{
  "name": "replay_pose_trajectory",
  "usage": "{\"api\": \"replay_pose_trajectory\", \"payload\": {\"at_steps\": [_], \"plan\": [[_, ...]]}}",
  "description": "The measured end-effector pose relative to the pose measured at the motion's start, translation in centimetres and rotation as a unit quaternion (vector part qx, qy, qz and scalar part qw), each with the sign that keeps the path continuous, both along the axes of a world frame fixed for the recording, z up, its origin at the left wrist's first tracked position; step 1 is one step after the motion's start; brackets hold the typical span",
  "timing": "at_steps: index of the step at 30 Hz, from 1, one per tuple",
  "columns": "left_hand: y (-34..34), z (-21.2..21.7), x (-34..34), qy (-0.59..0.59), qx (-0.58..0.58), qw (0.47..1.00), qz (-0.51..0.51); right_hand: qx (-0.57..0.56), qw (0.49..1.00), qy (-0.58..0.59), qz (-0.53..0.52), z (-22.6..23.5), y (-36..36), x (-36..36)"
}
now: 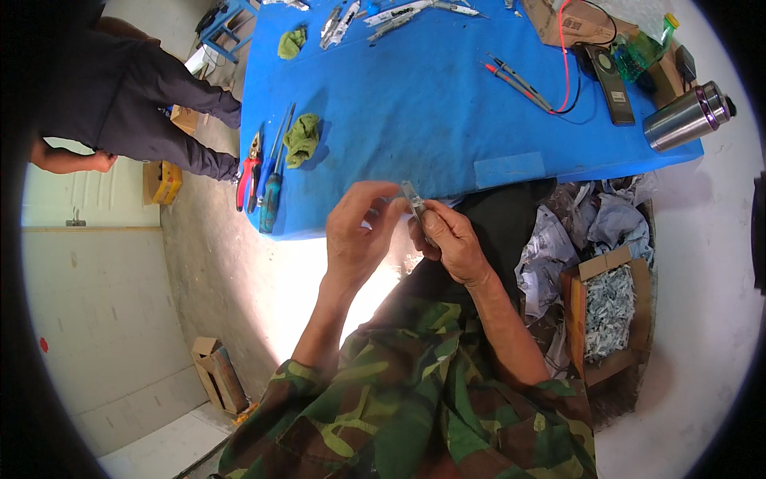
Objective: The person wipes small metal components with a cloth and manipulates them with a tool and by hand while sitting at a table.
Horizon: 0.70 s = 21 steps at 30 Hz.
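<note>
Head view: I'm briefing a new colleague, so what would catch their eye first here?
The blue table fills the upper middle. Just below its near edge, the left hand and right hand pinch a small clear part between them. A steel flask lies at the table's right end.

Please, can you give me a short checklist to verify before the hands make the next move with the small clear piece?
1. Small clear piece pinched by both hands: ok.
2. Left hand fingers on it: ok.
3. Right hand grip firm: cannot tell.
4. Pliers and screwdrivers beside the left hand on the blue table: ok.
5. Piece undamaged: cannot tell.
</note>
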<state>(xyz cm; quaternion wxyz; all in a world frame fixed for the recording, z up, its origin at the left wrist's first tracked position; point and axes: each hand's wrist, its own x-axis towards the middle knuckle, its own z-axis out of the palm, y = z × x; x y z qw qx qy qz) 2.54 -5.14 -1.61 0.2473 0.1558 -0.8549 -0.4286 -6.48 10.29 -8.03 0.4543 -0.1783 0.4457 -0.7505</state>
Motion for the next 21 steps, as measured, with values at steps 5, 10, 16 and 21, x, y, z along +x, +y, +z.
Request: {"api": "replay_pose_trajectory", "payload": {"at_steps": [5,10,16,21], "plan": [[0.2,0.1,0.2,-0.047,0.098,0.994,-0.003,-0.004,1.0,0.005,0.003,-0.1,-0.1,0.1],[-0.2,-0.8,0.3,-0.037,0.247,0.968,0.0,-0.009,0.999,0.031,0.021,-0.2,0.1,-0.1],[-0.2,-0.9,0.0,-0.031,0.289,0.957,0.0,0.0,0.999,0.036,0.034,-0.2,0.3,-0.4],[-0.4,-0.3,-0.3,-0.045,0.311,0.949,-0.023,-0.003,0.999,0.043,0.027,0.1,0.1,-0.3]]}}
